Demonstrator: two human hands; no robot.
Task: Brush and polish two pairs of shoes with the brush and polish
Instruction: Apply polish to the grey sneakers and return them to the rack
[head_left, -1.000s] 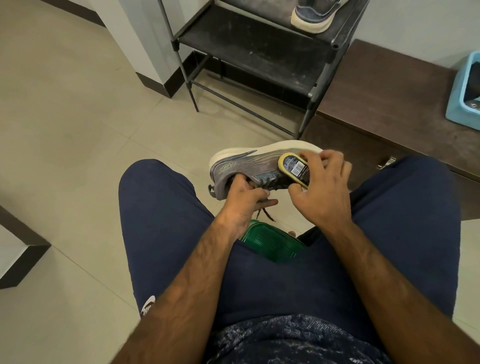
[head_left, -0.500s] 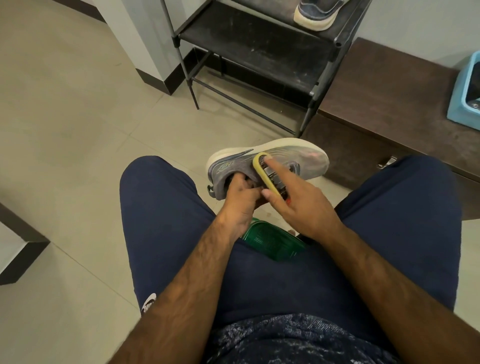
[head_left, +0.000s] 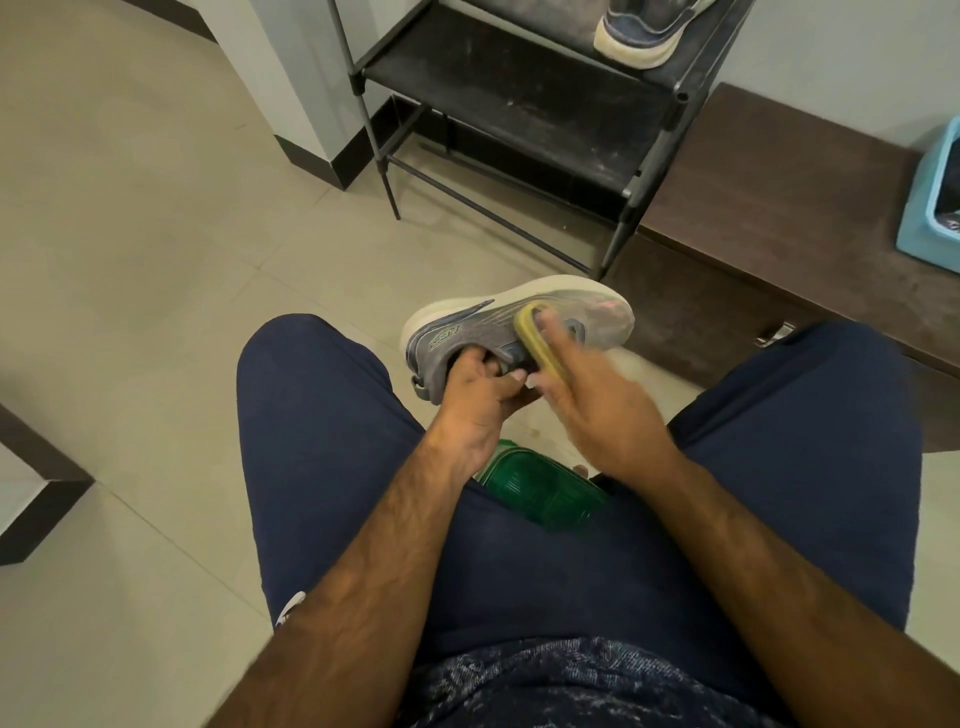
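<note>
**Brush on the side of the grey shoe, out in front of the knees**

Surroundings first: a black rack stood straight ahead on the tiled floor. A second shoe sat on its upper shelf, cut off by the top edge of the view. Just right of the rack ran a brown bench, with a blue tub on it at the far right. Down between the thighs, in navy shorts, lay a green container. Its near end was tucked under the cloth and its left corner was hidden behind the left wrist.

And there was the grey shoe, held up off the floor in front of the knees. It lay on its side with its long axis running left to right. The heel was at the left and the toe at the right, a touch higher. The pale sole was turned away towards the rack and the opening faced the person. The left hand gripped it at the collar, fingers curled into the opening and covering it.

The right hand held the brush, fingers laid over its back. The hand was blurred, so the exact grip could not be made out. The yellow-rimmed brush was pressed against the shoe's upper at mid-foot. Its long axis slanted from upper left, near the sole, down to the right under the hand, which hid its lower end.
</note>
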